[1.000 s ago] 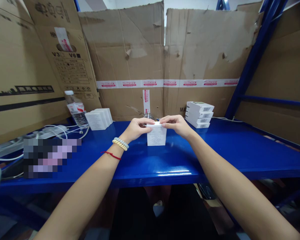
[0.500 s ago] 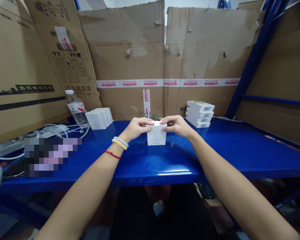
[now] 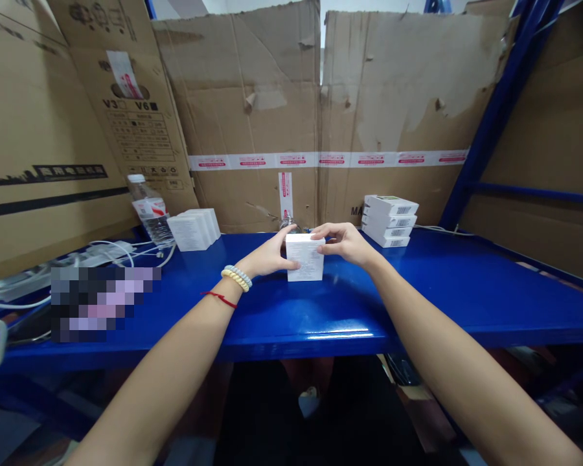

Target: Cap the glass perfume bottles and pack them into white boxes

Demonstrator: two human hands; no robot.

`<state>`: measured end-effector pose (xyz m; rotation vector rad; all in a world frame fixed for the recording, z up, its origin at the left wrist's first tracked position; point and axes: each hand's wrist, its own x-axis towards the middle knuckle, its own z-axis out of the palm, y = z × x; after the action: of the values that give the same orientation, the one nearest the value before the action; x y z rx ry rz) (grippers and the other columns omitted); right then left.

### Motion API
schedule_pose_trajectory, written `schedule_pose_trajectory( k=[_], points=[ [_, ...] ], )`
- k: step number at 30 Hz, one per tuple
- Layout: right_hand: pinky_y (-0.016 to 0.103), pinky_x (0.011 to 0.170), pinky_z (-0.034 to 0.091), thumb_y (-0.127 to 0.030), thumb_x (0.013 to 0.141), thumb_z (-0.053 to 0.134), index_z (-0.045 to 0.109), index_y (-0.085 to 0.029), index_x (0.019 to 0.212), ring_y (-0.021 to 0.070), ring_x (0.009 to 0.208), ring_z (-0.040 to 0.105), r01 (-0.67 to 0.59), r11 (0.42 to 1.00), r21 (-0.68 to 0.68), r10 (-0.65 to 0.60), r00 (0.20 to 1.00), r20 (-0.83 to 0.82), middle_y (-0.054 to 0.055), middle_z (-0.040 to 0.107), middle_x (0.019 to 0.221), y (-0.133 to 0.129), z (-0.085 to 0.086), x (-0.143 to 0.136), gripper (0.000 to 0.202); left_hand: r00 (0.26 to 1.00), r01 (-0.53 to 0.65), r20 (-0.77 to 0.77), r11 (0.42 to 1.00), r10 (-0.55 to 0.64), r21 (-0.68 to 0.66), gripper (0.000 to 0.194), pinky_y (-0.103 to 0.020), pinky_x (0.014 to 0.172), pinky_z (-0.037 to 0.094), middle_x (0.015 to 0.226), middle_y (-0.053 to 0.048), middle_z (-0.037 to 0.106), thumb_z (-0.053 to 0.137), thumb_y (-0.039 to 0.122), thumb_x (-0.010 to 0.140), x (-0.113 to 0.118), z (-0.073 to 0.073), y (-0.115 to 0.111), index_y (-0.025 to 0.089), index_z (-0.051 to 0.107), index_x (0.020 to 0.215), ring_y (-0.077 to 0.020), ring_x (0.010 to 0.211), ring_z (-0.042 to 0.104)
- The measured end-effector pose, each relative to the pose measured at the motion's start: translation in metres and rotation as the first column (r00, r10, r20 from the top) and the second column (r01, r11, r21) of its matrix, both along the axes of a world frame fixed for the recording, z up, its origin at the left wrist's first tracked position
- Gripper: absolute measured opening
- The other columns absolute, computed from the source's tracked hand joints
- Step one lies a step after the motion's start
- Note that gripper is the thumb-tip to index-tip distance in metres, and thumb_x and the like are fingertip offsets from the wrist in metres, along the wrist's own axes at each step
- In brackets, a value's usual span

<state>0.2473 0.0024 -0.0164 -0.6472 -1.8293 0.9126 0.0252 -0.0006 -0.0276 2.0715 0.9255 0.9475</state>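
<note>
White card forms the small box [image 3: 305, 262] standing upright on the blue desk [image 3: 418, 291], its printed face toward the wearer. The left hand [image 3: 271, 254] is opened wide at its left side, thumb on the printed face, other fingers reaching toward the back; whether they press on it I cannot tell. The right hand [image 3: 347, 243] pinches the small box at its upper right corner, fingertips on the top edge and thumb on the front.

Left of the small box are a row of upright white boxes [image 3: 189, 233] and, farther left, a clear bottle [image 3: 150, 210] with a white cap. Right of it, well apart, four flat boxes [image 3: 388, 222] lie stacked. Behind it are a partly hidden transparent object [image 3: 289, 221] and tall cardboard [image 3: 252, 116].
</note>
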Motion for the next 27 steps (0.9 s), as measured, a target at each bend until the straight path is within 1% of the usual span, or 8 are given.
schedule_pose_trajectory(
  k=[3, 5, 7, 10, 15, 21, 23, 27],
  points=[
    [0.031, 0.072, 0.047, -0.021, 0.052, 0.078, 0.071, -0.017, 0.073, 0.019, 0.085, 0.061, -0.003, 1.0, 0.0, 0.003, 1.0, -0.01, 0.005, 0.068, 0.093, 0.0, 0.0, -0.001, 0.023, 0.998, 0.033, -0.056, 0.999, -0.032, 0.011, 0.091, -0.041, 0.095, 0.045, 0.127, -0.014, 0.058, 0.078, 0.021, 0.057, 0.0, 0.001, -0.001, 0.016, 0.037, 0.138, -0.0276, 0.114, 0.056],
    [0.031, 0.072, 0.047, -0.021, 0.052, 0.077, 0.071, -0.017, 0.074, 0.0189, 0.085, 0.061, 0.0, 1.0, -0.004, -0.001, 1.0, -0.009, 0.005, 0.069, 0.091, 0.0, 0.0, -0.001, 0.023, 0.989, 0.08, -0.123, 0.997, -0.082, -0.021, 0.077, -0.039, 0.09, 0.048, 0.12, -0.011, 0.063, 0.077, 0.021, 0.057, -0.001, 0.001, 0.0, 0.017, 0.049, 0.128, -0.0263, 0.107, 0.06],
    [0.031, 0.071, 0.047, -0.021, 0.052, 0.077, 0.071, -0.017, 0.075, 0.0186, 0.084, 0.061, 0.003, 1.0, -0.012, -0.003, 1.0, -0.003, 0.004, 0.069, 0.09, 0.0, 0.0, -0.001, 0.024, 0.977, 0.083, -0.193, 0.994, -0.095, -0.071, 0.063, -0.038, 0.084, 0.05, 0.111, -0.009, 0.068, 0.077, 0.022, 0.056, -0.002, 0.0, 0.001, 0.017, 0.059, 0.117, -0.0257, 0.098, 0.064],
    [0.031, 0.072, 0.046, -0.02, 0.052, 0.076, 0.071, -0.017, 0.074, 0.0184, 0.085, 0.061, -0.011, 1.0, -0.024, 0.01, 1.0, -0.01, 0.004, 0.068, 0.091, 0.0, 0.0, -0.001, 0.023, 0.967, 0.068, -0.24, 0.993, -0.09, -0.096, 0.051, -0.038, 0.083, 0.051, 0.102, -0.008, 0.071, 0.077, 0.022, 0.055, -0.004, -0.001, 0.002, 0.017, 0.065, 0.105, -0.025, 0.092, 0.067],
    [0.034, 0.081, 0.046, -0.019, 0.055, 0.073, 0.072, -0.019, 0.074, 0.0184, 0.087, 0.06, -0.08, 0.997, -0.002, 0.08, 0.996, -0.032, 0.003, 0.069, 0.093, -0.002, 0.002, 0.001, 0.02, 0.966, 0.066, -0.243, 0.994, -0.084, -0.082, 0.052, -0.041, 0.088, 0.049, 0.104, -0.008, 0.071, 0.078, 0.02, 0.054, -0.005, 0.005, 0.0, 0.018, 0.067, 0.104, -0.0259, 0.095, 0.066],
    [0.033, 0.076, 0.047, -0.019, 0.056, 0.074, 0.071, -0.018, 0.088, 0.0163, 0.079, 0.06, -0.142, 0.989, -0.029, 0.143, 0.989, 0.026, 0.003, 0.068, 0.086, -0.005, 0.002, -0.001, 0.032, 0.959, 0.126, -0.224, 0.968, -0.175, -0.218, 0.064, -0.042, 0.092, 0.047, 0.111, -0.008, 0.069, 0.079, 0.015, 0.051, -0.022, 0.011, 0.002, 0.02, 0.063, 0.112, -0.0265, 0.103, 0.063],
    [0.032, 0.074, 0.048, -0.019, 0.056, 0.075, 0.07, -0.017, 0.092, 0.0154, 0.076, 0.06, -0.154, 0.987, -0.045, 0.156, 0.987, 0.041, 0.003, 0.068, 0.084, -0.004, 0.0, -0.003, 0.037, 0.961, 0.103, -0.229, 0.966, -0.158, -0.236, 0.062, -0.043, 0.093, 0.046, 0.111, -0.008, 0.069, 0.079, 0.016, 0.051, -0.03, 0.011, 0.005, 0.019, 0.063, 0.111, -0.0267, 0.104, 0.062],
    [0.031, 0.072, 0.048, -0.022, 0.056, 0.076, 0.067, -0.016, 0.099, 0.0136, 0.071, 0.06, -0.153, 0.987, -0.055, 0.158, 0.983, 0.099, 0.003, 0.066, 0.086, -0.003, -0.003, -0.006, 0.044, 0.971, 0.001, -0.235, 0.976, -0.054, -0.218, 0.053, -0.043, 0.093, 0.046, 0.106, -0.007, 0.07, 0.075, 0.014, 0.052, -0.038, 0.01, 0.01, 0.016, 0.063, 0.104, -0.0267, 0.102, 0.062]
  ],
)
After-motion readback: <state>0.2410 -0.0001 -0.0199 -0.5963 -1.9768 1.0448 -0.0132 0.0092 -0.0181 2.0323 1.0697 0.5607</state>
